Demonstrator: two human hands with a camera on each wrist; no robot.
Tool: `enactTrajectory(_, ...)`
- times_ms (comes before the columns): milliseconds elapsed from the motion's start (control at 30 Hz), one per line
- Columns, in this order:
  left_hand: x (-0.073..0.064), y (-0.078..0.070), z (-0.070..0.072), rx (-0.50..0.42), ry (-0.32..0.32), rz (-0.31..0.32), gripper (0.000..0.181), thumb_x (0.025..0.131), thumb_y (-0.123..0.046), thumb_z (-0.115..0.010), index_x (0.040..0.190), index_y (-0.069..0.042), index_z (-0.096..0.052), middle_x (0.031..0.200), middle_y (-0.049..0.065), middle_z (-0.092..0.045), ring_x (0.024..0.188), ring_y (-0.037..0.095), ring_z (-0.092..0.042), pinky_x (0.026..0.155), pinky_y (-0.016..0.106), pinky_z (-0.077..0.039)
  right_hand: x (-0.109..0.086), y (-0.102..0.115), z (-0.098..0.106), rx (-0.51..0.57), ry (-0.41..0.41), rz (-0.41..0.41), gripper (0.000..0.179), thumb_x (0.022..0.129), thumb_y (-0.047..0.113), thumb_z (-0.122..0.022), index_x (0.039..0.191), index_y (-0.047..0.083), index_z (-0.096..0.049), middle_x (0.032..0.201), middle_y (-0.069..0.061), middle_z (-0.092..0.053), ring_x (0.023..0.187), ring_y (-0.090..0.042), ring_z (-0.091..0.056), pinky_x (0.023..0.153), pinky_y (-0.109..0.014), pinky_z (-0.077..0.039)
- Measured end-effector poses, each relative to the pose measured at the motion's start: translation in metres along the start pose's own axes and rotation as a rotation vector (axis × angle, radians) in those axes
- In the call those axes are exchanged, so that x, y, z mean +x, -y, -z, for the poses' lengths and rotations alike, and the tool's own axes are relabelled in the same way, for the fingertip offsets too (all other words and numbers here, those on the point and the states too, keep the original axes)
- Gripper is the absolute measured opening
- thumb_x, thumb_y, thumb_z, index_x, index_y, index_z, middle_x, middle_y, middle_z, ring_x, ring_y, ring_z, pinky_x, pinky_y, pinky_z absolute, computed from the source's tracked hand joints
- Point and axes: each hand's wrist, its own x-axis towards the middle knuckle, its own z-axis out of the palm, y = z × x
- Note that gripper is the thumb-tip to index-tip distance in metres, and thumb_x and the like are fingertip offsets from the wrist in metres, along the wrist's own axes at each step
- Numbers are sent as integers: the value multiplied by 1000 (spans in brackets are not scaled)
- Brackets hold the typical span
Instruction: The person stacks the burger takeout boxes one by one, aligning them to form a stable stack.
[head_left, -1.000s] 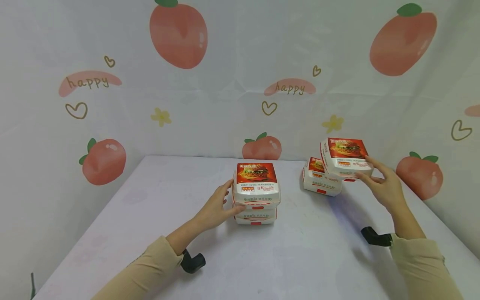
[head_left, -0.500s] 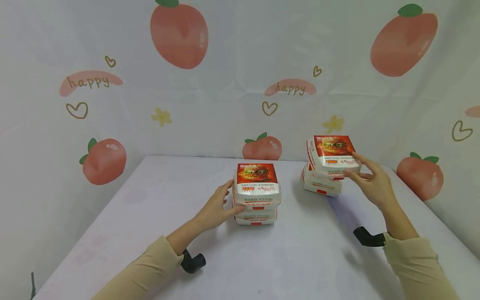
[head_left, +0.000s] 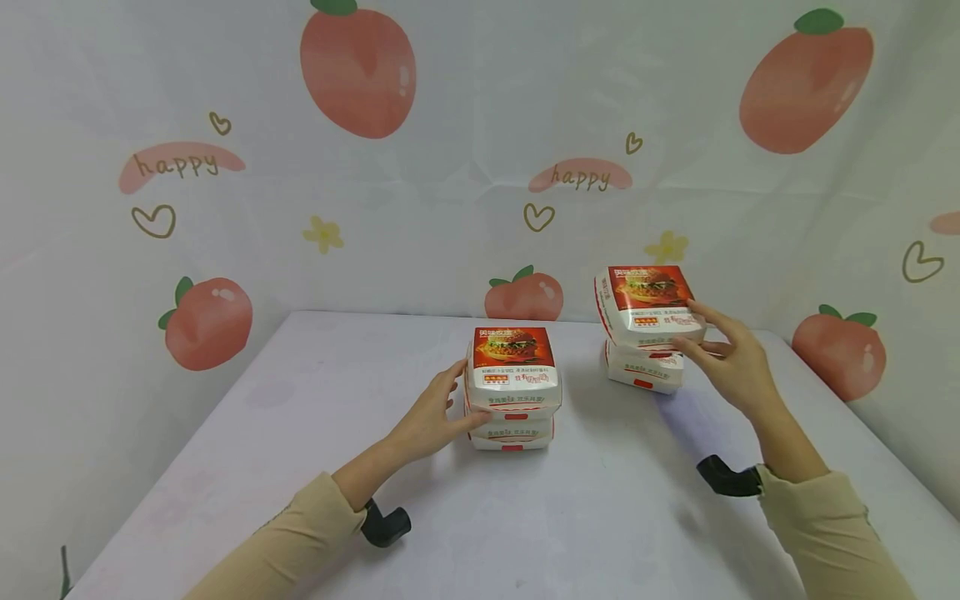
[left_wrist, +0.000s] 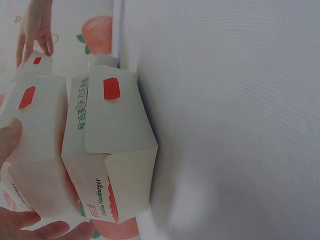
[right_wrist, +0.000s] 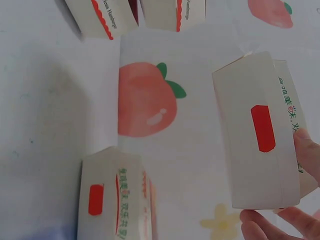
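Observation:
Two white hamburger boxes with red burger-picture lids stand stacked near the table's middle. My left hand (head_left: pixel 423 421) holds the upper box (head_left: pixel 513 375) at its left side, thumb on the front; the lower box (head_left: pixel 512 433) sits beneath it on the table. On the right, my right hand (head_left: pixel 738 367) grips a third hamburger box (head_left: pixel 648 308) by its right side, thumb at the front. This box is raised and slightly tilted over another hamburger box (head_left: pixel 641 371) on the table. In the right wrist view, a gap separates the held box (right_wrist: pixel 260 150) from the lower one (right_wrist: pixel 110 195).
The white table (head_left: pixel 300 533) meets a curtain (head_left: pixel 420 225) printed with fruit, hearts and "happy". Black curved pieces (head_left: pixel 386 525) stick out at both sleeve cuffs. The two stacks stand apart, with table surface between them.
My right hand has carried its hamburger box leftward and a little up, from the right of the lower box to above it. The left hand and its stack have stayed still.

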Motion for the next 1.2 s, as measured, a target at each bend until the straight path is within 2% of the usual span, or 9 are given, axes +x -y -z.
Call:
enactTrajectory(300, -1, -1, 0, -11, -5, 7, 86, 82, -31, -72, 148, -9, -21, 149, 13, -32, 134, 35, -36, 106, 50, -40, -1, 16, -8, 10, -19, 74, 60, 90, 26, -62, 143, 14, -37, 138, -28, -36, 103, -46, -57, 67, 5, -40)
enactTrajectory(367, -1, -1, 0, -9, -5, 4, 86, 82, -31, -72, 148, -9, -21, 148, 13, -32, 134, 35, -36, 106, 51, -40, -1, 20, -9, 11, -21, 87, 59, 90, 25, -62, 143, 14, -39, 137, -27, -38, 97, -31, -61, 68, 5, -40)
enactTrajectory(433, -1, -1, 0, -8, -4, 1, 87, 82, -31, -72, 148, -8, -21, 149, 13, -32, 134, 35, -36, 106, 51, -40, -1, 24, -10, 12, -20, 98, 58, 90, 24, -63, 142, 13, -39, 137, -26, -38, 97, -28, -61, 69, 5, -41)
enactTrajectory(467, -1, -1, 0, -7, -4, -2, 87, 82, -31, -72, 148, -8, -21, 148, 13, -32, 134, 35, -36, 106, 51, -40, -2, 26, -10, 17, -19, 103, 58, 90, 23, -63, 142, 13, -40, 138, -26, -38, 95, -17, -61, 69, 5, -41)
enactTrajectory(533, -1, 0, 1, -7, -4, -6, 87, 82, -31, -72, 148, -8, -21, 148, 14, -32, 134, 35, -36, 106, 51, -40, -2, 30, -11, 33, -17, 114, 58, 89, 22, -64, 141, 13, -41, 137, -26, -39, 89, 2, -58, 69, 4, -41)
enactTrajectory(600, -1, 0, 1, -7, -4, -10, 86, 82, -31, -72, 148, -8, -22, 148, 14, -32, 134, 36, -36, 106, 52, -40, -3, 32, -12, 53, -16, 129, 58, 89, 20, -64, 141, 12, -41, 136, -27, -39, 86, 9, -57, 69, 4, -42)
enactTrajectory(667, 0, 0, 1, -7, -4, -13, 86, 82, -31, -72, 148, -8, -22, 148, 14, -32, 134, 36, -36, 106, 52, -40, -3, 34, -13, 67, -15, 145, 58, 88, 18, -65, 140, 11, -42, 135, -27, -39, 80, 24, -47, 68, 4, -43)
enactTrajectory(967, 0, 0, 1, -15, -3, -16, 86, 82, -31, -72, 148, -9, -21, 148, 14, -31, 134, 36, -35, 106, 52, -39, -4, 43, -18, 50, -7, 177, 59, 86, 17, -67, 140, 13, -43, 130, -24, -44, 76, 19, -49, 64, -1, -46)
enactTrajectory(1200, 0, 0, 1, -18, 1, -20, 86, 82, -29, -71, 148, -8, -21, 148, 15, -32, 134, 37, -35, 106, 53, -39, -4, 48, -24, 105, 20, 205, 59, 85, 12, -67, 140, 10, -43, 129, -23, -43, 77, 17, -53, 66, -1, -47)
